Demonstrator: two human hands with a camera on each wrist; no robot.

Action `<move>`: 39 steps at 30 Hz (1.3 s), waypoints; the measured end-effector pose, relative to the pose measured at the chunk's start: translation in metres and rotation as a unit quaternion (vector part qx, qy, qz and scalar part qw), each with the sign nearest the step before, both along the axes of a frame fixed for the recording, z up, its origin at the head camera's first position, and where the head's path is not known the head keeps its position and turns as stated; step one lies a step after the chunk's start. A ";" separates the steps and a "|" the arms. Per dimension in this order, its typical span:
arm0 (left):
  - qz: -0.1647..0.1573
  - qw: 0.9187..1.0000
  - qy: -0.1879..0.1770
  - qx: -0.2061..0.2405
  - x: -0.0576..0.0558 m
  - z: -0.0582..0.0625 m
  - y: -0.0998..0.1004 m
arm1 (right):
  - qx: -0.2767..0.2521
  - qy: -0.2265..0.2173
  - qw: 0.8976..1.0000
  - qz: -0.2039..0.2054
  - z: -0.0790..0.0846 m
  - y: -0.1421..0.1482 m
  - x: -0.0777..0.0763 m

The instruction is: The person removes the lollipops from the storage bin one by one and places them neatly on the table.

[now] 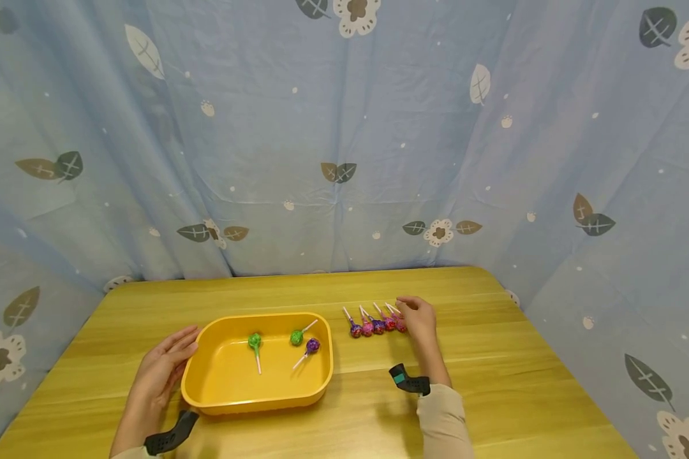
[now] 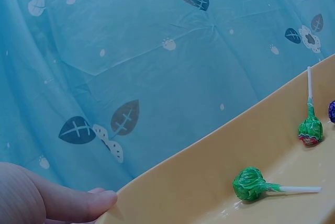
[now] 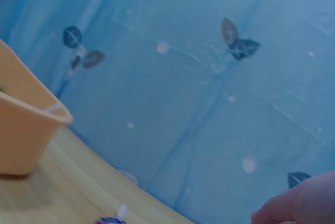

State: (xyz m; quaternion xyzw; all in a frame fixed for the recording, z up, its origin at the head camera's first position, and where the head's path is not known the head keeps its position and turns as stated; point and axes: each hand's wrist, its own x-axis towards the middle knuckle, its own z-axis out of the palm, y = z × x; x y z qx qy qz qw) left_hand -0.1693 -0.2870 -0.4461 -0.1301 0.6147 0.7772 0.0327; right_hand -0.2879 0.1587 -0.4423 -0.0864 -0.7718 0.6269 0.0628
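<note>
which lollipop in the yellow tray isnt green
The purple lollipop, near the right wall of the yellow tray in the head view, its stick pointing to the lower left. The tray's other two, left lollipop and upper-right lollipop, have green wrappers.

Yellow tray (image 1: 221,373); green, purple and pink lollipops (image 1: 255,340)
White sticks (image 1: 258,363); yellowish wood-grained tabletop (image 1: 511,363); pale blue curtain (image 1: 264,127) patterned with white flowers (image 1: 430,233), brown and grey leaves (image 1: 346,173).

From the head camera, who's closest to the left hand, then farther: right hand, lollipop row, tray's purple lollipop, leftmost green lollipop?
1. Leftmost green lollipop, near the middle of the tray.
2. Purple lollipop, tray's right side.
3. Lollipop row, right of the tray.
4. Right hand, at the row's right end.
</note>
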 end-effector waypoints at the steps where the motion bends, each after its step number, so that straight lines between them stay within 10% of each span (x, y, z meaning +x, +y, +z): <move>1: 0.001 1.000 0.006 0.007 0.000 0.000 0.000 | -0.003 0.001 1.000 0.010 0.001 -0.004 0.000; 21: 0.011 0.999 0.018 0.046 0.001 0.002 0.001 | -0.055 -0.006 0.979 0.199 0.021 -0.075 0.024; 29: 0.007 0.998 0.024 0.051 0.003 0.001 0.000 | -0.068 -0.009 0.962 0.266 0.057 -0.106 0.048; 39: 0.003 0.999 0.026 0.034 0.003 0.001 0.000 | -0.089 -0.037 0.946 0.311 0.023 -0.148 0.037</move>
